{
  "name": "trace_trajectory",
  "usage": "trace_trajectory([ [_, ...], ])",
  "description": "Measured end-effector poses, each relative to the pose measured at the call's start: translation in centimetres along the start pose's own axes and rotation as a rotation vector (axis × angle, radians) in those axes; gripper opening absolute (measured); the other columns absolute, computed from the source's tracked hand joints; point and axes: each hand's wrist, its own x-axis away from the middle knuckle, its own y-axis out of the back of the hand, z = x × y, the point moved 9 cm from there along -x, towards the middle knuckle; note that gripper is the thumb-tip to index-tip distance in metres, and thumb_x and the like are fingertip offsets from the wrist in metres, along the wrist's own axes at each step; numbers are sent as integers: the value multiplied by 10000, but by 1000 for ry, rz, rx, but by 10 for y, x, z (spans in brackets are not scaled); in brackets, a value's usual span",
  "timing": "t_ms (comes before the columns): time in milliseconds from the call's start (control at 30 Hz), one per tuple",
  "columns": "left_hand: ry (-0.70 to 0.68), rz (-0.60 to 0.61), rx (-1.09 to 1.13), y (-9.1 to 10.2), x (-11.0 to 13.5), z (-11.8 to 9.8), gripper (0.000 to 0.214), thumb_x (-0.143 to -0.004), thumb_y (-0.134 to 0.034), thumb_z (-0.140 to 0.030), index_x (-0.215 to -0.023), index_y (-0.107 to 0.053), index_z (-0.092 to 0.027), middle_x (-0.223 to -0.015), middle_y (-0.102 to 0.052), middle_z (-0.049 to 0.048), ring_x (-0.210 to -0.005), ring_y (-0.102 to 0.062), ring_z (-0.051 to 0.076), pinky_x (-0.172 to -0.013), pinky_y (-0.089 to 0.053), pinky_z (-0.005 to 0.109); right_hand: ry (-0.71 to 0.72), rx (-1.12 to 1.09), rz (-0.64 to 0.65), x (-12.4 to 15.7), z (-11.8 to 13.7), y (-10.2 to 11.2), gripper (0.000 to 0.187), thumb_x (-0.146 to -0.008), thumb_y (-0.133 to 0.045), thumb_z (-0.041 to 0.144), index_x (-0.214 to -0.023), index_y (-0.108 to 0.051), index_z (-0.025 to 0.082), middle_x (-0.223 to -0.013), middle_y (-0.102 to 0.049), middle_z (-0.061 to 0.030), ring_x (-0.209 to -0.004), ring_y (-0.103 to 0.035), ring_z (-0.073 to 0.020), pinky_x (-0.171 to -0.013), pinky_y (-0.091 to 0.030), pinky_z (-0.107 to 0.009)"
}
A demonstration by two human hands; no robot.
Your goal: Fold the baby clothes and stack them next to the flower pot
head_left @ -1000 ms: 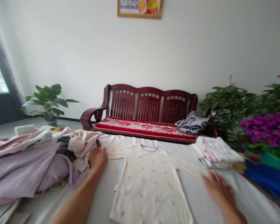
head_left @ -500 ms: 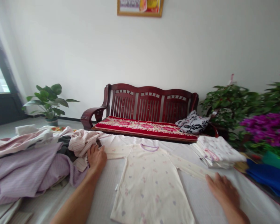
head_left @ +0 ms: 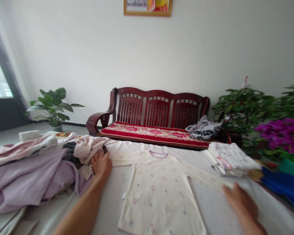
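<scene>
Around the flat, thin shirt (head_left: 159,192), my left hand (head_left: 101,164) is at ten o'clock, right hand (head_left: 241,199) at three; grips I cannot tell.

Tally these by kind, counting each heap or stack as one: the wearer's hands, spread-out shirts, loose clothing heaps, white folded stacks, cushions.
Hands: 2, left hand and right hand
Spread-out shirt: 1
Loose clothing heap: 1
White folded stack: 1
Cushion: 1
Total: 6

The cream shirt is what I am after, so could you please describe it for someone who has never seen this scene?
In front of the dark red wooden bench lies a white cloth. On it, between the rumpled heap of clothes and the folded stack, is the cream shirt. Unlike those neighbours, it is spread out flat, showing its purple neckline.
</scene>
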Motion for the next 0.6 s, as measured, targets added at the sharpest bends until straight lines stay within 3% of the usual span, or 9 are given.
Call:
trace_trajectory([
  [167, -63, -18, 31, -4, 0, -6, 453, -869, -473, -187, -1274, -663, -259, -1432, -548, 83, -1393, -309, 328, -1112, -226, 487, -64, -61, -39, -3, -8, 7, 676, -825, -337, 513, -1264, -601, 72, -1110, -673, -294, -989, -657, -461, -726, -534, -568],
  [300, -125, 39, 50, -15, -1, -11, 432, -876, -466, -203, -1240, -689, -269, -1386, -597, 63, -1396, -331, 334, -1138, -178, 481, -49, -65, -83, -2, -11, 7, 674, -823, -338, 530, -1229, -623, 73, -1091, -665, -305, -998, -639, -474, -704, -529, -574],
  [500, -172, 84, 54, -22, -1, -13, 415, -886, -430, -224, -1186, -715, -247, -1309, -657, 76, -1316, -445, 324, -1116, -206, 476, -25, -53, -95, -7, -15, 0, 563, -811, -357, 516, -1064, -709, 157, -1083, -681, -245, -1060, -618, -457, -802, -513, -586],
  [600, -191, 73, 49, -20, -1, -15, 428, -883, -414, -212, -1192, -711, -229, -1287, -667, 84, -1294, -472, 315, -1095, -242, 457, -22, -59, -45, -10, -16, -2, 593, -803, -370, 522, -1101, -705, 134, -1125, -670, -259, -1099, -607, -452, -865, -498, -578],
])
